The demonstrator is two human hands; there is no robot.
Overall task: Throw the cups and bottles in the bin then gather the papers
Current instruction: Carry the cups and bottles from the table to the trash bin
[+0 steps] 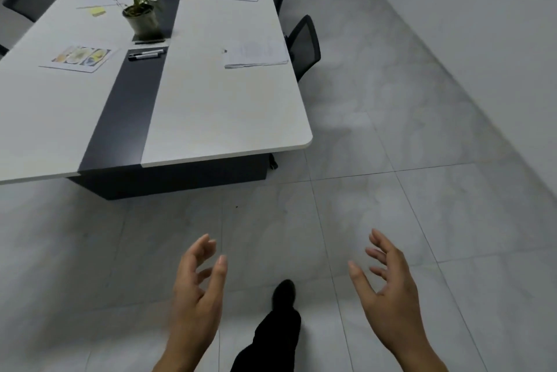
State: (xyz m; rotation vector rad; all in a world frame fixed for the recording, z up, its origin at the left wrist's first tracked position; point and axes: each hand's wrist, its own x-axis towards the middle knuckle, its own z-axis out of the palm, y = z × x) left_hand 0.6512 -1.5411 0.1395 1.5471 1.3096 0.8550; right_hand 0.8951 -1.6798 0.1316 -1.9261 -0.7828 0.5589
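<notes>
Empty-handed, short of the table

My left hand (199,290) and right hand (388,287) hang spread, holding nothing. The papers (256,55) lie on the table (226,115), one stack at its right edge, where a careless sweep could spill sheets onto the floor.

left hand (196,290): bare, short nails, forearm bare to frame edge | right hand (388,287): bare, forearm bare to frame edge | trouser leg (271,341): black, plain cloth | shoe (284,293): black, rounded toe, blurred, detail unreadable

Grey tile floor (391,221), white conf table (226,118), blk chairs (304,46).
</notes>
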